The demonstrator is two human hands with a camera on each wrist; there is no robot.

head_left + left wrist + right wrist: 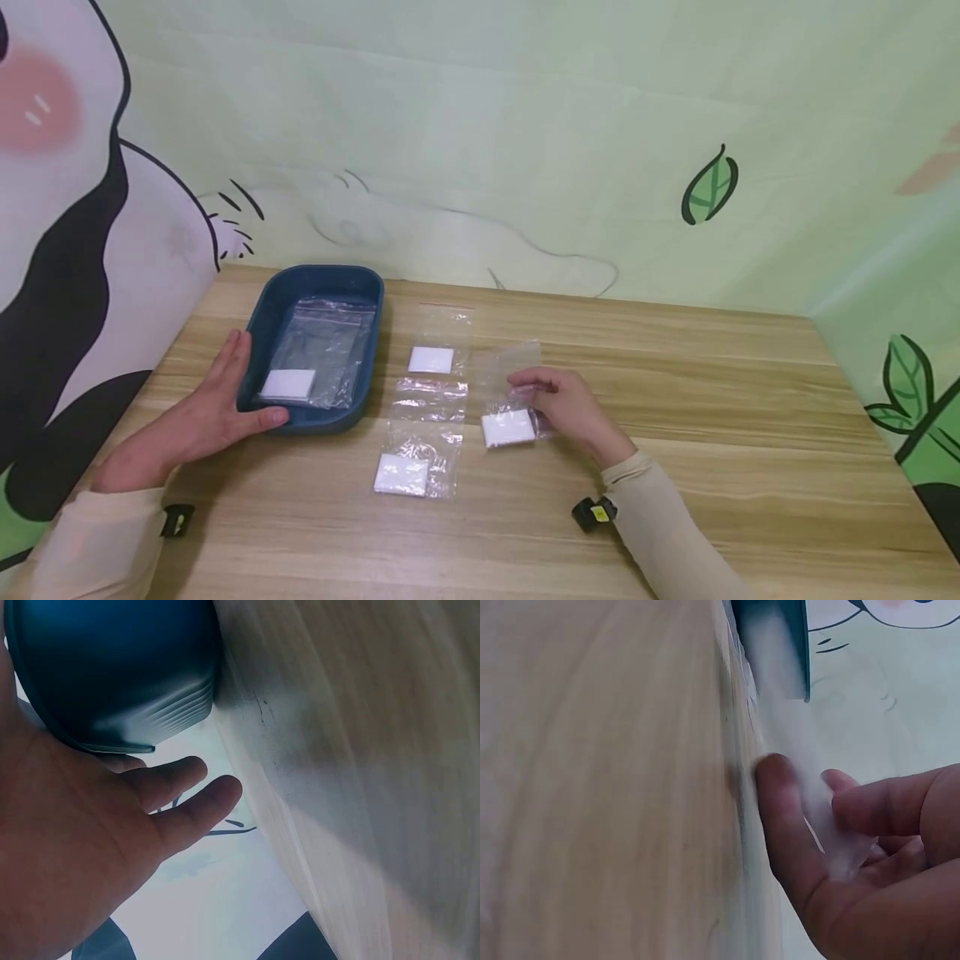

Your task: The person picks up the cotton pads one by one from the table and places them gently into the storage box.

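Head view: left hand [201, 418] lies spread against the tray rim [326, 423], right hand [572, 408] pinches a bag [502, 405], tabletop [750, 433] stretches rightward.

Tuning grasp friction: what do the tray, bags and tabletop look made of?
Tray: probably moulded plastic, satin; soft sheen, rounded corners.
Bags: likely thin plastic film, glossy; see-through, crinkled highlights.
Tabletop: wood or wood-look laminate, fairly matte; grain shows, can't tell which.

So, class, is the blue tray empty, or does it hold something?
It holds something: the head view shows clear plastic packaging lying inside the blue tray, with a white piece at the near end.
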